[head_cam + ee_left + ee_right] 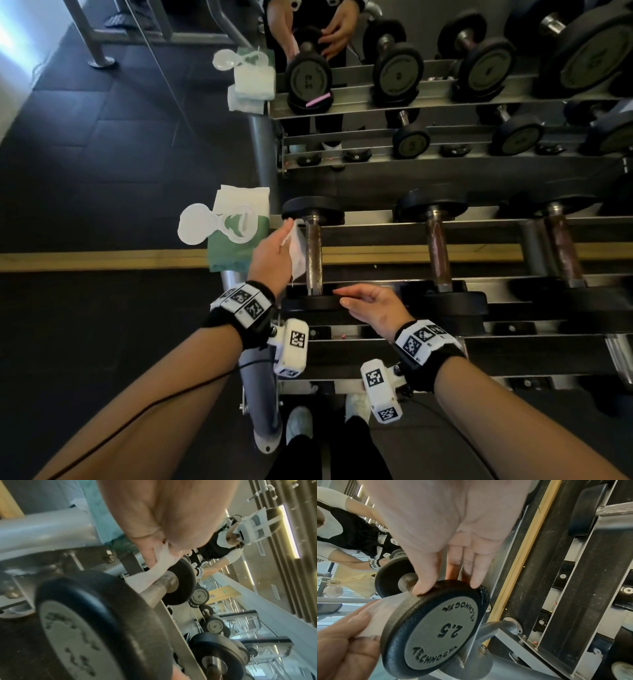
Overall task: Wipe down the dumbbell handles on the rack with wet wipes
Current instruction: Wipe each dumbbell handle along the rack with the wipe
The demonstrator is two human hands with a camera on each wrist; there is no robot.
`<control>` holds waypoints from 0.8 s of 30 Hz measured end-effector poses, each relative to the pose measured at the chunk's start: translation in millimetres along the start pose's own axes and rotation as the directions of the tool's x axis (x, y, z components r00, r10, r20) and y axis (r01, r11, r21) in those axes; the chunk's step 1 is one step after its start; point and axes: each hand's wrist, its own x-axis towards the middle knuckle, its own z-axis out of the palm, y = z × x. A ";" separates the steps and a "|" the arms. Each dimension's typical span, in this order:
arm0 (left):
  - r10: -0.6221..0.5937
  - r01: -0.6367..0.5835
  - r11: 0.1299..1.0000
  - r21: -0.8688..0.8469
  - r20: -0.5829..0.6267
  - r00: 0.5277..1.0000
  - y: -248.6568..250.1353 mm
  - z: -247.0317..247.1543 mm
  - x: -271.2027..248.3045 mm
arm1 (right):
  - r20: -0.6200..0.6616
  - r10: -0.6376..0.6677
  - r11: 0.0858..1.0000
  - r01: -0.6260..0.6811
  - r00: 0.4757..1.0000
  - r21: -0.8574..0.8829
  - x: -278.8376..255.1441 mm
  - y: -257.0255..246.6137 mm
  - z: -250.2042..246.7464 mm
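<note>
On the rack [376,219], left hand [270,257] pinches a wipe [297,253] against the dumbbell handle [313,257]; right hand [373,308], fingers straight, touches its plate [436,626].

Left hand [274,255] pinches closed; right hand [371,306] lies flat, fingers straight.
</note>
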 end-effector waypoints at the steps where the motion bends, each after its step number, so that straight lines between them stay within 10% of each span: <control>1: -0.016 0.016 1.000 -0.019 -0.026 1.000 2.0 2.1 4.0 | -0.004 0.001 1.000 -0.001 1.000 0.007 0.2 0.2 0.5; 17: 0.041 -0.075 0.986 0.149 0.218 0.975 -21.5 4.5 -17.8 | -0.028 -0.035 0.996 0.032 0.999 -0.083 -3.5 -2.7 2.7; 24: 0.013 -0.010 0.999 0.042 -0.089 0.996 5.9 -4.3 5.5 | -0.024 -0.017 0.998 0.015 1.000 -0.057 -6.3 -6.2 3.3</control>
